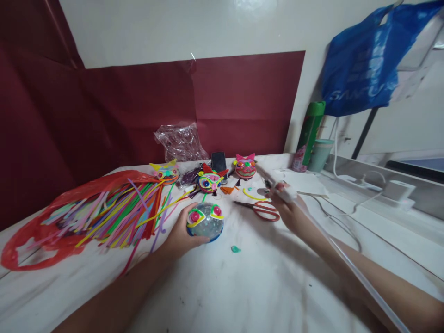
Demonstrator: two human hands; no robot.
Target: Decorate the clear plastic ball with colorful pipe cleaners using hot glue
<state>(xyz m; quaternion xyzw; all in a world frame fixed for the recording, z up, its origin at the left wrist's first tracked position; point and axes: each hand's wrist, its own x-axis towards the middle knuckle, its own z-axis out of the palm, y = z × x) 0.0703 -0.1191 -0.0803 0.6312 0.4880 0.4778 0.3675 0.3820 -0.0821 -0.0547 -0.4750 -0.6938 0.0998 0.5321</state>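
Observation:
My left hand (pixel 184 235) is closed around the side of a rounded silver-grey craft head (pixel 207 229). It has two red eyes edged in yellow, white and green, and a blue lower rim. Off the table to the right, my right hand (pixel 282 203) grips a white glue gun (pixel 285 190), slightly blurred, with a long clear glue stick (pixel 360 273) trailing from its back. Between the hands lie red-handled scissors (pixel 265 211) with dark blades. A small green blob (pixel 236 249) rests on the table in front of the craft head.
Colourful pipe cleaners (pixel 121 212) spill from a red plastic bag (pixel 38 256) at left. Decorated heads stand behind: yellow-eared (pixel 165 171), red-horned (pixel 210 181) and pink-eared (pixel 245 167). A phone (pixel 218 162), clear plastic wrap (pixel 182 142), a green can (pixel 312 125) and cables (pixel 342 222) are farther back.

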